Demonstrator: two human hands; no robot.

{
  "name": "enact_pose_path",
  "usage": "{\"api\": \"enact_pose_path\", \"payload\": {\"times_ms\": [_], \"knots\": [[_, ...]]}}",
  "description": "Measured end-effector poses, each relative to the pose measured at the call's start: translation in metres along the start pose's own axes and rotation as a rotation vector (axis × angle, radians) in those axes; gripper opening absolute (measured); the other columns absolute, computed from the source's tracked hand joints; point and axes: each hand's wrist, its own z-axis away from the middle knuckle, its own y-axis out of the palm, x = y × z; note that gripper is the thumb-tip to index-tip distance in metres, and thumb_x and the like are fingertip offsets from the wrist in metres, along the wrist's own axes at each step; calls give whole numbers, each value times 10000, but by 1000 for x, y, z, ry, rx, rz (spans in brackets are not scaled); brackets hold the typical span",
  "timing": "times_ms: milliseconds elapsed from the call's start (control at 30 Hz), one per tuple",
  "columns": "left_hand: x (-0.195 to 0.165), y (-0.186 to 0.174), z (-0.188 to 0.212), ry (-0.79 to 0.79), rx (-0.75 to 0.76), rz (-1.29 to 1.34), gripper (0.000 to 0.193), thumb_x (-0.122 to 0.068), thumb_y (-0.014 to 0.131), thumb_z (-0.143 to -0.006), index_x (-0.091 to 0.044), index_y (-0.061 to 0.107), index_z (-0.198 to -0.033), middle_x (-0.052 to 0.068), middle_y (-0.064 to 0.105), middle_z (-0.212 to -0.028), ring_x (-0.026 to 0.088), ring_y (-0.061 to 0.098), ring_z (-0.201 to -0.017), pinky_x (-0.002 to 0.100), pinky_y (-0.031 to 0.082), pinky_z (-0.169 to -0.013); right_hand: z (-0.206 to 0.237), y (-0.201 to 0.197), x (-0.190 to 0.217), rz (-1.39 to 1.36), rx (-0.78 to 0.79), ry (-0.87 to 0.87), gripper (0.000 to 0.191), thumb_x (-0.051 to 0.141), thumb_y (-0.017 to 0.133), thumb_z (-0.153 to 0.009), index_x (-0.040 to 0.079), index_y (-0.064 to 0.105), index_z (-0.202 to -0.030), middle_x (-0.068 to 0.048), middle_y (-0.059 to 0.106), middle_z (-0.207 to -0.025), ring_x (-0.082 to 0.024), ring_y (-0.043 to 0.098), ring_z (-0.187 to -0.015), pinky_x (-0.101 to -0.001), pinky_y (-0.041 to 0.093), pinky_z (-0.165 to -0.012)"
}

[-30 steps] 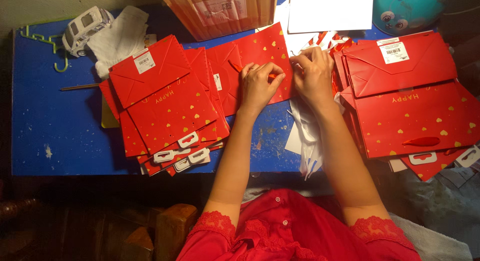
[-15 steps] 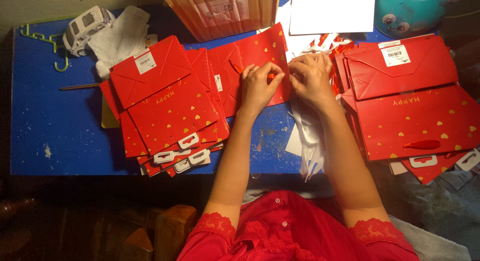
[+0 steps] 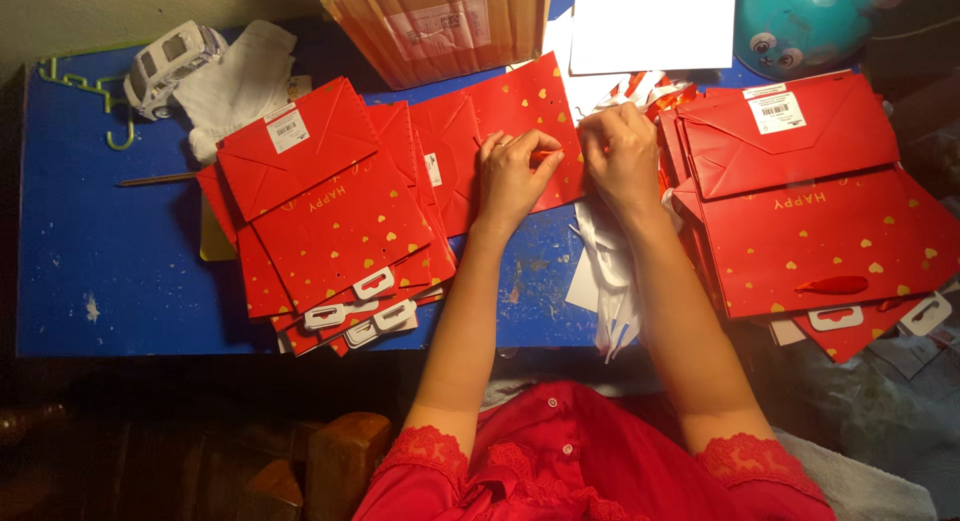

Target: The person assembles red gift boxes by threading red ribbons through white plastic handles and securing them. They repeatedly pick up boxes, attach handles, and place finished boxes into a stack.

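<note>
Two hands meet on a flat red paper gift bag with gold hearts (image 3: 510, 121), lying mid-counter between two red stacks. The left hand (image 3: 512, 176) pinches a thin red ribbon (image 3: 540, 156); the right hand (image 3: 622, 159) presses down, its grip hidden. Pulled hard, that ribbon could tear the paper or slip free; the leaning left stack of red bags (image 3: 330, 221) might slide off the blue counter (image 3: 100, 271).

The scuffed blue-painted table (image 3: 110, 281) carries two stacks of flat red paper gift bags, one at left (image 3: 330, 221) and one at right (image 3: 810, 211). A brown cardboard box (image 3: 440, 26), white paper sheets (image 3: 650, 26), a white toy car (image 3: 170, 66) and a green hook (image 3: 95, 96) occupy the far edge.
</note>
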Motion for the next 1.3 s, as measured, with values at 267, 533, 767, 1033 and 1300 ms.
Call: {"api": "enact_pose_path", "payload": {"times_ms": [267,533,767,1033,1300], "knots": [[6,0,0,1,1,18,120,-262,740,-907,-151,699,-930,-23,757,-848,201,696,-861,461,375,-1103,-3,-16,13,-16,148,-175,310,88,768,-837,126,762,-1145,-57,629,-1129,-257,572,-1133,-473,335,-1061],[5,-3,-1,-8,17,17,106,-257,744,-900,-157,716,-923,-29,744,-816,186,688,-814,454,380,-1108,-6,-9,14,105,38,-184,97,86,786,-877,66,715,-940,-78,635,-1007,-289,602,-1028,-442,417,-971],[3,-2,-1,17,-24,-9,103,-274,766,-878,-175,749,-902,-1,751,-823,220,686,-849,452,386,-1090,-5,-9,15,-123,24,103,166,56,693,-936,59,686,-1102,-97,611,-1101,-258,667,-996,-386,526,-899],[5,0,0,-14,-11,21,134,-274,754,-888,-156,729,-948,-5,754,-838,212,693,-833,457,381,-1107,-5,-18,16,-8,127,-114,316,113,839,-809,96,758,-1114,-142,579,-1157,-335,559,-1131,-469,430,-975],[7,0,-3,-9,-33,40,149,-286,753,-903,-152,721,-959,-4,763,-856,213,702,-840,465,383,-1106,-4,-11,18,-110,53,-81,115,53,755,-899,54,726,-1010,-135,567,-1186,-253,653,-1023,-368,556,-861]]}}
